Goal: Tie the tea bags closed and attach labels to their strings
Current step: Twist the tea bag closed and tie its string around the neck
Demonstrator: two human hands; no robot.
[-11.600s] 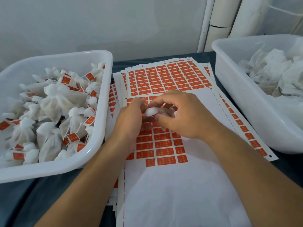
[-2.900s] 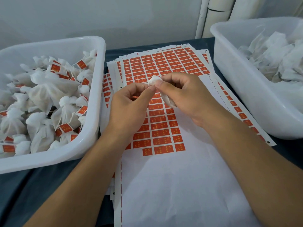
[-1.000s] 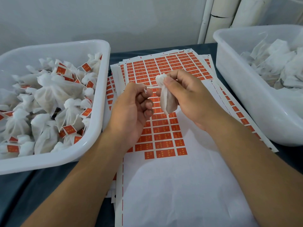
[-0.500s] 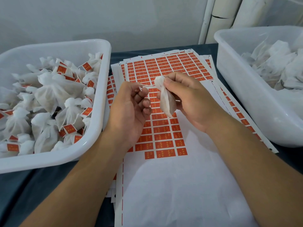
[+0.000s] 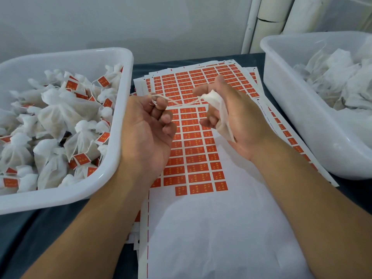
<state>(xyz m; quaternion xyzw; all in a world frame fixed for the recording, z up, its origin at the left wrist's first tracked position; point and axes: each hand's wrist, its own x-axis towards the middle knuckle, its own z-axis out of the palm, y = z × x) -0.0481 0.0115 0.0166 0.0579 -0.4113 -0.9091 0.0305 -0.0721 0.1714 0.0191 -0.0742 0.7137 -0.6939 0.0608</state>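
Seemingly taut string [image 5: 182, 102] between bins.

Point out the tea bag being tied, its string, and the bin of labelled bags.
tea bag [image 5: 218, 109], head view, gathered neck.
string [image 5: 182, 101], head view, taut middle.
bin of labelled bags [image 5: 118, 125], head view, right rim.

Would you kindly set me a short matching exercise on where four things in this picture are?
Things:
1. tea bag
2. string
3. labelled tea bags
4. label sheets

Places:
A. in the left tub
B. flat on the table, between the tubs
C. held in the right hand
D. stretched from the left hand to the bag

Pairs: 1-C, 2-D, 3-A, 4-B
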